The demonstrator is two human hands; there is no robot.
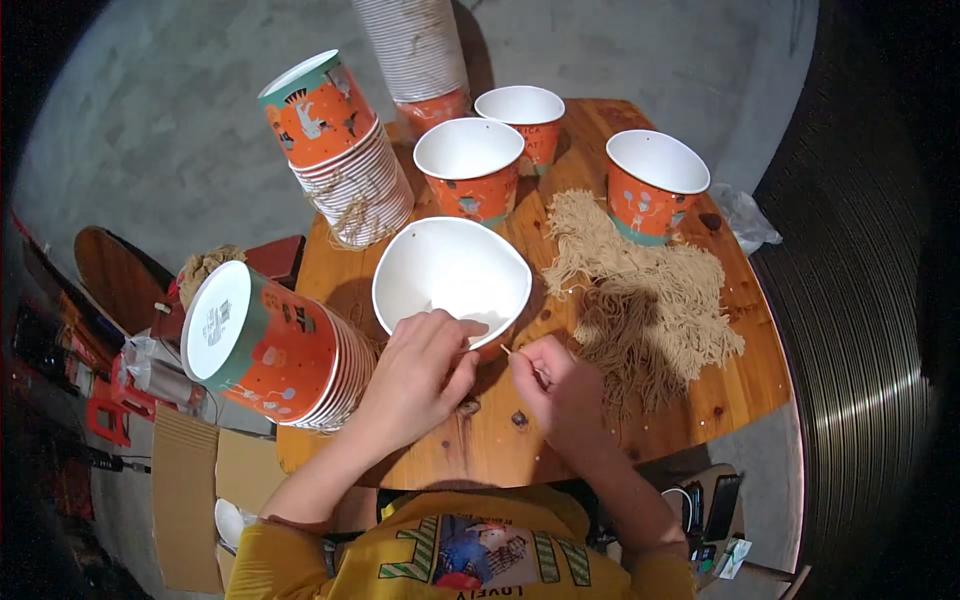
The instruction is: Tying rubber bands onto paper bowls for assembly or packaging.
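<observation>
Left hand pinches near rim of white-lined orange paper bowl on brown wooden surface; right hand pinches thin pale sliver just beside. We should brace bowl wall gently, since hard squeezing could crease it; steady sliver's tip.

Narrow gap between front bucket and string bundle, bucket stack leftward.

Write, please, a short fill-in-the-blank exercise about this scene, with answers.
The left hand holds the near rim of a paper bucket whose inside is ____.
The yarn beside the right hand is beige and ____.
The bucket at the yarn's far edge is mostly ____ outside.
The table is made of ____.

Missing words: white; brown; orange; wood.
</observation>
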